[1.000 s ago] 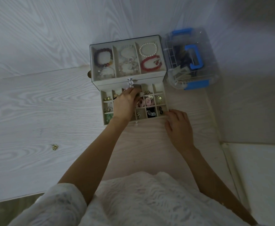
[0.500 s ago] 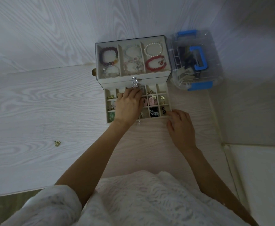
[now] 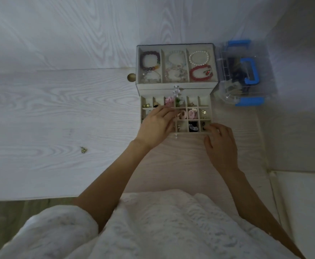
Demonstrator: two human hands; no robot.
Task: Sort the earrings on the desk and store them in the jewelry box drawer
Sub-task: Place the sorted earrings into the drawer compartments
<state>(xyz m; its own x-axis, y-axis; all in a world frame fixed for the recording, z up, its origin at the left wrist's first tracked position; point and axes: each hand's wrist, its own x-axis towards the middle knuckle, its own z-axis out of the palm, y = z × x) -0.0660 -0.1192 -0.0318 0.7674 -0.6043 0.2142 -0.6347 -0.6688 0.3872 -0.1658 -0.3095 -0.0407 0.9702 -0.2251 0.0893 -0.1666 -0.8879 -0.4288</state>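
The jewelry box (image 3: 177,85) stands at the desk's back, its lower drawer (image 3: 190,133) pulled out toward me. The drawer's small square compartments hold earrings, among them a pink pair (image 3: 169,100) in the back row. My left hand (image 3: 156,124) lies over the drawer's left part, fingers stretched right across the middle row; nothing shows between them. My right hand (image 3: 220,141) rests at the drawer's front right corner, fingertips on the rim. One small gold earring (image 3: 83,149) lies loose on the desk, far to the left.
The box's top tray holds several bracelets (image 3: 200,71). A clear plastic case with a blue handle (image 3: 250,71) stands right of the box. A gold knob (image 3: 131,77) sits at the box's left side. The desk's front edge runs near my lap.
My left hand has drawn back from the drawer's back row toward the left front, uncovering the pink earrings. The right hand stays at the drawer's corner.
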